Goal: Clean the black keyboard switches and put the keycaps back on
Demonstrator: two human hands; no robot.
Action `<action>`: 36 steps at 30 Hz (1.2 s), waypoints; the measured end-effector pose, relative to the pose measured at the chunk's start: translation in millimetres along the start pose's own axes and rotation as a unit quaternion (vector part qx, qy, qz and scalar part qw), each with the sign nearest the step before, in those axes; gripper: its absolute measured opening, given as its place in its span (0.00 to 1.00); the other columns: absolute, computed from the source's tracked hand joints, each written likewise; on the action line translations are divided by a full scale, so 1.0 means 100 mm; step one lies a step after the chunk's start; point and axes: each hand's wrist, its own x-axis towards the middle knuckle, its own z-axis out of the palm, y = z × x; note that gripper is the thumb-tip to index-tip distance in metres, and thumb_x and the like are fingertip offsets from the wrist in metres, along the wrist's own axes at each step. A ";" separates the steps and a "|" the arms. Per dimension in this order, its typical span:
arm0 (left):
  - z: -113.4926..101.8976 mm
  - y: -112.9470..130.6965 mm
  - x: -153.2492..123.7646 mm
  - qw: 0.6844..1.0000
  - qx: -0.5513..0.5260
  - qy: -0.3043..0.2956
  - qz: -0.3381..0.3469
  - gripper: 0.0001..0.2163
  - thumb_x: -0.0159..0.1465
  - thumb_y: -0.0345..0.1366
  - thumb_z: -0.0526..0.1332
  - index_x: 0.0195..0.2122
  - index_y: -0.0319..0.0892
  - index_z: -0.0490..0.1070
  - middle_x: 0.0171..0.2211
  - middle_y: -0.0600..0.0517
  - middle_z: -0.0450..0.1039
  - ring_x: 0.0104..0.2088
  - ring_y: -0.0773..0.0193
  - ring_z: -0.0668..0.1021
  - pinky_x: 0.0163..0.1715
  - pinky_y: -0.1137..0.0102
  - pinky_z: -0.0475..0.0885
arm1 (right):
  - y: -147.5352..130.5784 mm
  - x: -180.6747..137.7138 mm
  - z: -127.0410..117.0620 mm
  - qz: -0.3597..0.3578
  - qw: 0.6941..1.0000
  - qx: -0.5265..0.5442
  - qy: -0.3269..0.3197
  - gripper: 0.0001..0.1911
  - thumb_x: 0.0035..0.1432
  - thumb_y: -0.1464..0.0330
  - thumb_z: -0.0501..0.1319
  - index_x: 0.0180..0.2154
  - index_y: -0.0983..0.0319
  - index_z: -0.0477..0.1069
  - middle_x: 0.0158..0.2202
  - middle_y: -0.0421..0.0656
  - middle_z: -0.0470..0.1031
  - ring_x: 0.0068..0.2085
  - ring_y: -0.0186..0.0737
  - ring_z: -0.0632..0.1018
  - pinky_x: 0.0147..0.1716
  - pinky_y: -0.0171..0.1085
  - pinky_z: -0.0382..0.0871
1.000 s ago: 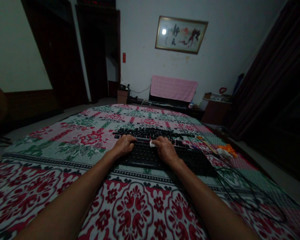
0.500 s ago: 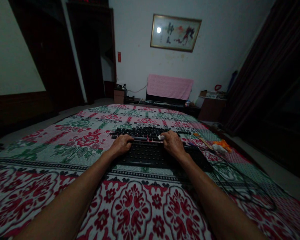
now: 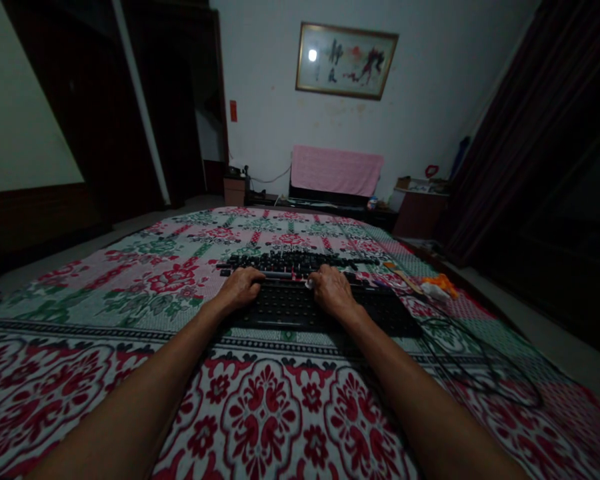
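A black keyboard (image 3: 285,312) with its keycaps off lies flat on the patterned bedspread, rows of bare key sockets showing. My left hand (image 3: 239,288) grips its upper left corner, thumb along the far edge. Over the keyboard's far edge, right of the middle, my right hand (image 3: 331,290) is closed on a small white tissue (image 3: 309,284), pressed to that edge. Many loose black keycaps (image 3: 290,259) are spread just beyond. A slim grey bar (image 3: 279,275) lies between the two hands; what it belongs to is unclear.
Right of the keyboard lie a wooden-handled brush-like tool (image 3: 403,277), an orange and white crumpled cloth (image 3: 439,287) and a looped black cable (image 3: 500,393). Across the room are a pink towel (image 3: 337,170) over a dark object and a framed picture (image 3: 347,61).
My right hand has slid left along the keyboard's far edge with the tissue. My left hand stays at the corner. The whole view has shifted slightly.
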 end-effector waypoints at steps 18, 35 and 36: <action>0.00 -0.01 0.00 1.000 -0.022 0.000 0.005 0.19 0.54 0.31 0.51 0.46 0.41 0.71 0.46 0.49 0.72 0.47 0.59 0.72 0.50 0.67 0.64 | 0.15 -0.04 -0.08 -0.014 0.999 0.044 0.015 0.13 0.56 0.72 0.49 0.36 0.61 0.72 0.35 0.47 0.67 0.38 0.40 0.66 0.36 0.36 0.56; 0.02 -0.03 0.00 1.000 -0.012 -0.002 0.010 0.19 0.54 0.32 0.50 0.46 0.41 0.71 0.45 0.48 0.72 0.46 0.58 0.72 0.48 0.66 0.65 | 0.09 -0.31 0.02 -0.108 0.992 0.064 0.016 0.15 0.56 0.74 0.50 0.41 0.58 0.70 0.38 0.45 0.66 0.38 0.39 0.65 0.37 0.35 0.56; 0.02 -0.03 0.00 1.000 -0.013 0.000 0.008 0.19 0.54 0.32 0.50 0.46 0.41 0.71 0.45 0.49 0.72 0.46 0.58 0.72 0.48 0.66 0.65 | 0.09 -0.31 0.01 -0.101 0.993 0.060 0.014 0.14 0.56 0.74 0.50 0.40 0.58 0.71 0.38 0.45 0.65 0.38 0.39 0.65 0.37 0.35 0.56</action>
